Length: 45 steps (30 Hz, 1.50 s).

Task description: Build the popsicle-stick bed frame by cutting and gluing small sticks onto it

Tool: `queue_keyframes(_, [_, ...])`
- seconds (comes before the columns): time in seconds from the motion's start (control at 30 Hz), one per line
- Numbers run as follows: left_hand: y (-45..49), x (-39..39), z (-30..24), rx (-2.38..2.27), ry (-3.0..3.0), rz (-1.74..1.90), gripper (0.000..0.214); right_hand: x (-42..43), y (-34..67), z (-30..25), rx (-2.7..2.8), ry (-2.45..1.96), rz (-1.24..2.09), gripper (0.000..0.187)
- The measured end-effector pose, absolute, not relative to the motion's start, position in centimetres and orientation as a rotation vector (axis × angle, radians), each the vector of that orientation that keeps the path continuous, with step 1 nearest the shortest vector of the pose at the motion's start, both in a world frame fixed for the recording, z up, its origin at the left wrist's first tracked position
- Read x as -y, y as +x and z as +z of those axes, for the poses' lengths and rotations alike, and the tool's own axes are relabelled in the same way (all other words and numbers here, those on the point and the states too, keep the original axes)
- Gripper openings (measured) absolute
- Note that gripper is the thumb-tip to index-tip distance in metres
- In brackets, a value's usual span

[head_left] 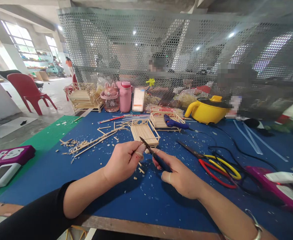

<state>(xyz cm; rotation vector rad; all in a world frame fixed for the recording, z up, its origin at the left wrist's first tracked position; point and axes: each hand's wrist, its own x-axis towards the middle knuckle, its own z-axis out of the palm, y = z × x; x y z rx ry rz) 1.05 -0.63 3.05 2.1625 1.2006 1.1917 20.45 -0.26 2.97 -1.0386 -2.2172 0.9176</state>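
Observation:
My right hand [182,175] is closed round the dark blue handles of a pair of pliers [162,162], whose narrow dark jaws point up and left. Close by the jaws, my left hand [122,160] is pinched shut; whatever lies between its fingertips is hidden. Wrappings show on some fingers of both hands. Just beyond the hands stands a small bed-like frame of thin wooden sticks [141,131]. Behind it to the right is a second stick frame [158,120], with a blue glue gun [175,123] resting on it.
Loose wooden sticks [93,143] and offcuts lie on the blue tabletop [61,180]. Large scissors [211,163] with red and yellow handles lie right, near cables and a purple power strip [278,188]. Behind stand a pink bottle [125,96], a yellow pot [208,110] and a perforated screen [126,43].

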Motion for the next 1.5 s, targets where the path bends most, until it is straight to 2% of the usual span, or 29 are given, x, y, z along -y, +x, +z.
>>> queue_keyframes(0.1, [1.1, 0.7, 2.9, -1.176, 2.102, 1.189, 0.035, 0.5, 20.3, 2.7, 2.201, -1.053, 0.834, 0.069])
queue_keyframes(0.23, [1.1, 0.5, 2.4, -1.082, 1.887, 1.211, 0.025, 0.9, 19.9, 3.0, 2.198, -1.049, 0.741, 0.069])
queue_keyframes(0.33, [0.8, 0.2, 2.2, -0.947, 1.776, 1.199, 0.033, 1.1, 19.7, 3.4, 2.212, -1.044, 0.741, 0.068])
queue_keyframes(0.53, [0.7, -0.1, 2.4, -0.775, 1.677, 1.073, 0.032, 1.0, 19.8, 3.5, 2.204, -1.003, 0.808, 0.056])
queue_keyframes(0.8, [0.5, -0.3, 2.3, -0.763, 1.72, 1.06, 0.032, 0.8, 19.9, 3.1, 2.268, -0.99, 0.757, 0.055])
queue_keyframes(1.23, [0.8, 0.7, 2.5, -0.736, 1.784, 1.132, 0.03, 0.9, 19.9, 3.4, 2.304, -0.922, 0.844, 0.021])
queue_keyframes(1.5, [0.9, 0.5, 2.8, -0.893, 1.873, 1.081, 0.034, 0.1, 20.3, 2.9, 2.292, -0.918, 0.909, 0.02])
